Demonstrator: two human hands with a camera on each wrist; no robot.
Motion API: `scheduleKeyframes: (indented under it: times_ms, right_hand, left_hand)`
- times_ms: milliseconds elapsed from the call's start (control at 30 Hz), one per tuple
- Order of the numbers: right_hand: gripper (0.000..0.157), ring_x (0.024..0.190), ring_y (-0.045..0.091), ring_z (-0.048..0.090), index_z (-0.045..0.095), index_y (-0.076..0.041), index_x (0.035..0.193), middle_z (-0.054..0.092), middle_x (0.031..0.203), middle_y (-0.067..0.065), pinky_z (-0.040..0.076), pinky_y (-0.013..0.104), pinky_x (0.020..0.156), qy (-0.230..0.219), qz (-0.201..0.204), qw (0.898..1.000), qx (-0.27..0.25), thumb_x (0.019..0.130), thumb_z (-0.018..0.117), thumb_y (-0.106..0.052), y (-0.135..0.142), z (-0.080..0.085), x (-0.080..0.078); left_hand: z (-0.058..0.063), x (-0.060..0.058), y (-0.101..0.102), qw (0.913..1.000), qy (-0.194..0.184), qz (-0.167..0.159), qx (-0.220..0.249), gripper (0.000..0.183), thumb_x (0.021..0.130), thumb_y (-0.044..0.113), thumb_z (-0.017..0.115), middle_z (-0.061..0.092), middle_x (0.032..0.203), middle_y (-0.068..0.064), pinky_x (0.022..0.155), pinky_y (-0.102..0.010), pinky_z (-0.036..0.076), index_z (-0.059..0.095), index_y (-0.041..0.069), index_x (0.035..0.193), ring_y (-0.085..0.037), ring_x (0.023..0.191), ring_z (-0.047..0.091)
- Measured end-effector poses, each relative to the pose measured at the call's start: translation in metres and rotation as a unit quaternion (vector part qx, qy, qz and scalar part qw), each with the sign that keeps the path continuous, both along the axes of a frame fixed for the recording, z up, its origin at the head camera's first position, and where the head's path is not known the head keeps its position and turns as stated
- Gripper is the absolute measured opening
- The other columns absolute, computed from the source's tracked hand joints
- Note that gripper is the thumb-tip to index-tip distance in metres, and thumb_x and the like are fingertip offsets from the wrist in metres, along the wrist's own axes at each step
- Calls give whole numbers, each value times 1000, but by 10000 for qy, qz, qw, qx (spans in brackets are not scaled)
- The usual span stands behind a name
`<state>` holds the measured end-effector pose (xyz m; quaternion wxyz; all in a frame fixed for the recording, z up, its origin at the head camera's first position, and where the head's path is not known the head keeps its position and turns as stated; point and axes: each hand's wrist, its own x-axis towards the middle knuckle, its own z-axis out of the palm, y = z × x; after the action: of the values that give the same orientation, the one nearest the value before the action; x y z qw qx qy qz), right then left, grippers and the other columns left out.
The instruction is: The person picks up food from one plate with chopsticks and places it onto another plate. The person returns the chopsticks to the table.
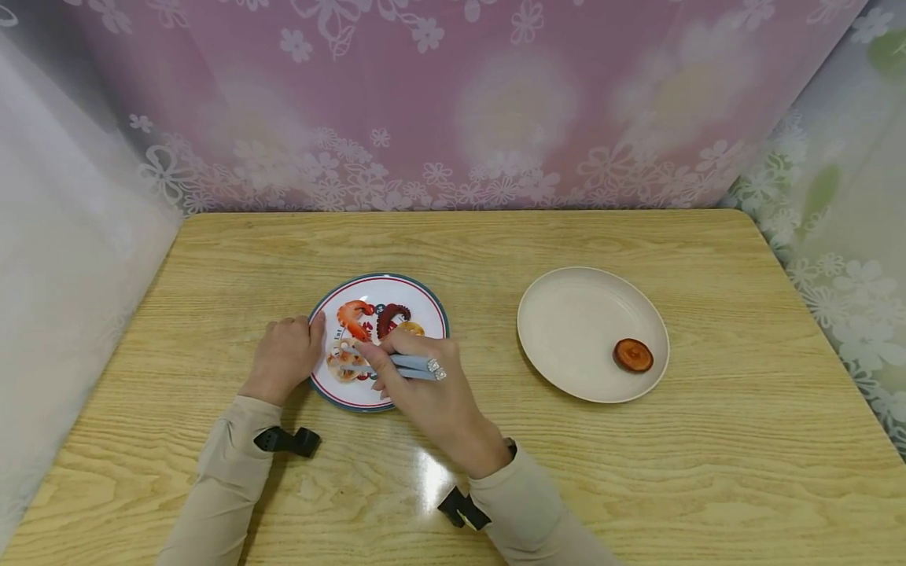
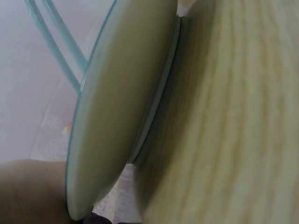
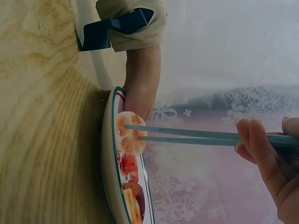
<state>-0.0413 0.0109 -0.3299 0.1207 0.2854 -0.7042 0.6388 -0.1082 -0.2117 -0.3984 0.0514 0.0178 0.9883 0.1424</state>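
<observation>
My right hand [image 1: 435, 393] holds a pair of pale blue chopsticks [image 3: 196, 136] with clear beaded ends. Their tips meet a lotus root slice [image 3: 132, 135] at the near left of the patterned plate [image 1: 361, 399]. On that same plate lie a shrimp [image 1: 351, 318], an octopus tentacle [image 1: 392, 317] and a yellow piece [image 1: 412, 328] partly covered by my right hand. My left hand [image 1: 283, 354] grips the plate's left rim between thumb and fingers; in the left wrist view the thumb lies over the rim and the plate's underside [image 2: 121, 84] shows.
A cream plate [image 1: 576, 330] stands to the right, bearing a round brown mushroom-like slice [image 1: 633, 355] near its right side. The wooden table [image 1: 481, 251] ends at a pink floral curtain [image 1: 453, 102] behind, with pale cloths at both sides.
</observation>
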Motion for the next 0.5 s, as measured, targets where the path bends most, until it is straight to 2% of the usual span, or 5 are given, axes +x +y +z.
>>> scheduleKeyframes:
  times_ms: [267, 500]
  right_hand:
    - [23, 52, 1, 52, 61, -9, 69, 58, 57, 1, 42, 18, 47, 45, -46, 9998, 213, 92, 66, -10, -3, -6, -1]
    - [21, 52, 0, 50, 63, -9, 71, 58, 58, -3, 40, 16, 47, 189, -214, 9984, 485, 90, 69, -13, -5, -10, -4]
  left_hand:
    - [0, 0, 0, 10000, -94, 4, -13, 54, 106, 28, 28, 59, 99, -37, 93, -57, 39, 57, -18, 99, -53, 100, 54]
    - [1, 0, 0, 9999, -150, 19, -22, 55, 106, 28, 27, 58, 102, -38, 92, -58, 39, 57, -18, 101, -54, 102, 53]
